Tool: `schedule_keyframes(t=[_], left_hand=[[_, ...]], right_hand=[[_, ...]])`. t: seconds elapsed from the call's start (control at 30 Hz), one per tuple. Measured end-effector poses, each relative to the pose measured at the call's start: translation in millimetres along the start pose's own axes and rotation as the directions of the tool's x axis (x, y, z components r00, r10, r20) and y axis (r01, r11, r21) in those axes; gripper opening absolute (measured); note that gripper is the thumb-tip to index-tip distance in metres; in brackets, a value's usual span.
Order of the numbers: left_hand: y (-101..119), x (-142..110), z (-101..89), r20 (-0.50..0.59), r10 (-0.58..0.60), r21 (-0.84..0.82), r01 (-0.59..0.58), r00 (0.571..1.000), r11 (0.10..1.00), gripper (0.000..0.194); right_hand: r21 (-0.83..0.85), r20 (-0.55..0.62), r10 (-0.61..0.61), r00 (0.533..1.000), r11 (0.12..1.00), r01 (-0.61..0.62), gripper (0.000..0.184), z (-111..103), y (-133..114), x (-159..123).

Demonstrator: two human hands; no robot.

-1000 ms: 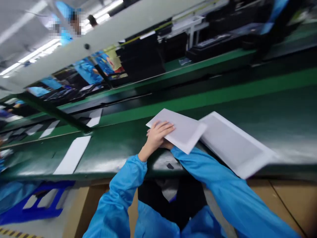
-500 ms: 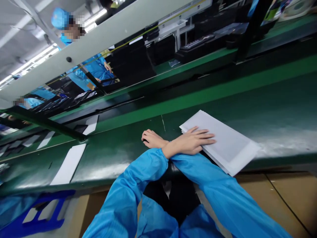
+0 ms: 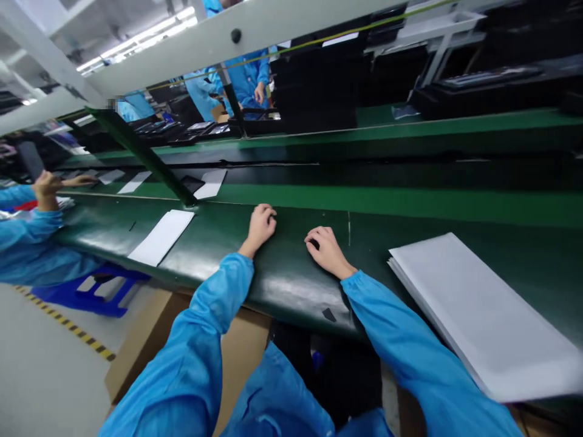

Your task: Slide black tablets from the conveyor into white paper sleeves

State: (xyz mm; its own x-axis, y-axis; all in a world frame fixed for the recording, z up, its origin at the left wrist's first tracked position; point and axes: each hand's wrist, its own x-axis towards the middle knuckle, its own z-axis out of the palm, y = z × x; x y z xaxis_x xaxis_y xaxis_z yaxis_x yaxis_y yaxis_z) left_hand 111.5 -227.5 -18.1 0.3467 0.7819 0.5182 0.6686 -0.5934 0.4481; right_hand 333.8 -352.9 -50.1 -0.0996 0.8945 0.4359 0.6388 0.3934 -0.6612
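Note:
Both my hands rest on the dark green bench top [image 3: 282,279] in front of me, in blue sleeves. My left hand [image 3: 261,223] lies knuckles up with its fingers curled under, holding nothing I can see. My right hand [image 3: 324,247] sits a little to the right, fingers also curled down onto the surface, empty as far as I can see. A stack of white sheets [image 3: 473,309] lies at my right, apart from both hands and overhanging the bench's near edge.
A single white sheet [image 3: 161,237] lies to the left on the bench. More white sheets [image 3: 210,183] sit on the conveyor belt [image 3: 410,203] behind. A co-worker's hands [image 3: 48,182] work at far left. Black trays [image 3: 319,91] stand across the line. A cardboard box [image 3: 150,340] and a blue stool [image 3: 86,291] are below.
My arms have uncrossed: the left hand left the white stack and moved left, the right hand moved right. Both now rest on bare bench. The view has swung left.

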Motion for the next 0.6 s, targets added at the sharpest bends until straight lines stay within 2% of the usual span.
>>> schedule_keyframes(t=[0.03,0.1,0.17,0.27,0.33,0.5,0.6], left_hand=[[-29.8,0.7,-12.4,-0.055,-0.117,0.007,0.117,0.992,0.993,0.012],[-76.3,2.2,-31.6,-0.126,-0.249,-0.001,0.251,0.96,0.968,0.007],[-105.8,6.5,-43.8,-0.145,-0.34,0.036,0.348,0.929,0.937,0.008],[-133.0,21.1,-53.7,-0.144,-0.473,0.134,0.491,0.869,0.861,0.019],[-151.3,34.0,-57.5,-0.166,-0.512,0.141,0.534,0.843,0.834,0.026],[-210.7,63.8,-59.7,-0.214,-0.545,0.108,0.574,0.811,0.812,0.053],[-244.1,81.4,-58.3,-0.266,-0.537,0.034,0.564,0.801,0.825,0.061]], right_hand=[[0.018,-0.01,0.013,1.0,1.0,-0.013,0.015,-1.4,0.8,-1.7],[0.04,-0.014,0.025,1.0,0.999,-0.024,0.014,-4.2,1.7,-4.5],[0.037,-0.007,0.023,1.0,0.999,-0.023,0.014,-7.2,1.6,-6.6],[0.024,-0.012,0.029,1.0,0.999,-0.028,0.014,-13.5,0.9,-8.7],[0.027,-0.031,0.054,0.998,0.998,-0.053,0.015,-19.0,0.6,-9.7],[0.028,-0.084,0.169,0.982,0.986,-0.167,0.017,-30.7,0.3,-10.5],[-0.021,-0.13,0.213,0.968,0.976,-0.217,0.018,-33.6,-1.7,-10.2]])
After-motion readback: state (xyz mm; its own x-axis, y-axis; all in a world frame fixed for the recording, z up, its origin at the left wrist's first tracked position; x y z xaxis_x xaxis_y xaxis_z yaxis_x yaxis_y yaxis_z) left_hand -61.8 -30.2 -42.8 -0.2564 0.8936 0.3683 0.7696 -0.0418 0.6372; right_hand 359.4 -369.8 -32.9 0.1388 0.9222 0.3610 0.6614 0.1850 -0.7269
